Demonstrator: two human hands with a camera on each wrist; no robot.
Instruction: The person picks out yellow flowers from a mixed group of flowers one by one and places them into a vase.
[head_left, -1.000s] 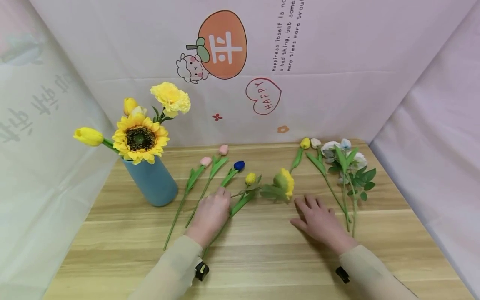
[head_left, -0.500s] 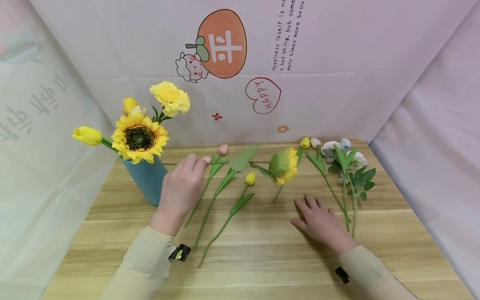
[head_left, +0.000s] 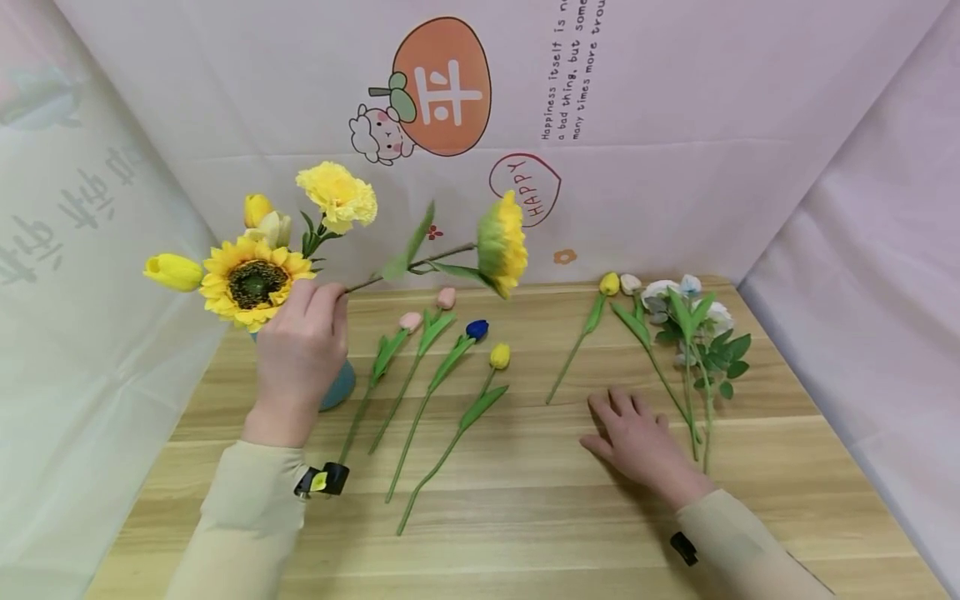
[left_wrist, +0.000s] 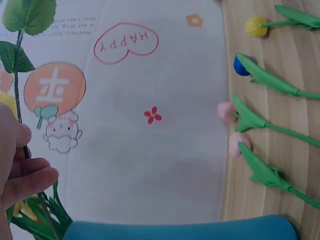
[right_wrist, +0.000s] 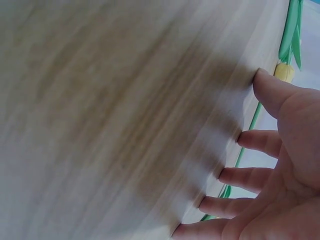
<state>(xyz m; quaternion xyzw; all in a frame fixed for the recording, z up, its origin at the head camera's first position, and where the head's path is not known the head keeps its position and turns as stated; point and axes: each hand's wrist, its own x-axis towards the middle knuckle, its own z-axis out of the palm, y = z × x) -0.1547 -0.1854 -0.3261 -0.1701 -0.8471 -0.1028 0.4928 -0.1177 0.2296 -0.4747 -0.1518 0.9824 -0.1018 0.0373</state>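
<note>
My left hand (head_left: 296,358) pinches the thin brown stem of an artificial sunflower (head_left: 504,246), whose head points right in the head view. In the left wrist view the stem (left_wrist: 18,85) runs between thumb and fingers. This hand is in front of the blue vase (head_left: 341,387) and hides much of it. The vase holds another sunflower (head_left: 257,283), a yellow carnation-like flower (head_left: 337,196) and several tulips (head_left: 174,272). My right hand (head_left: 641,442) rests on the table with fingers spread, and its fingertips touch the wood in the right wrist view.
Two pink tulips (head_left: 410,322), a blue tulip (head_left: 477,330) and a yellow tulip (head_left: 499,357) lie mid-table (head_left: 525,517). Right of them lie another yellow tulip (head_left: 610,284), a white tulip (head_left: 631,285) and white flowers with leaves (head_left: 716,321). Printed cloth (head_left: 637,208) hangs behind.
My left hand has lifted the sunflower off the table and carried it up and left to the vase, turning its head upward slightly. My right hand has stayed still.
</note>
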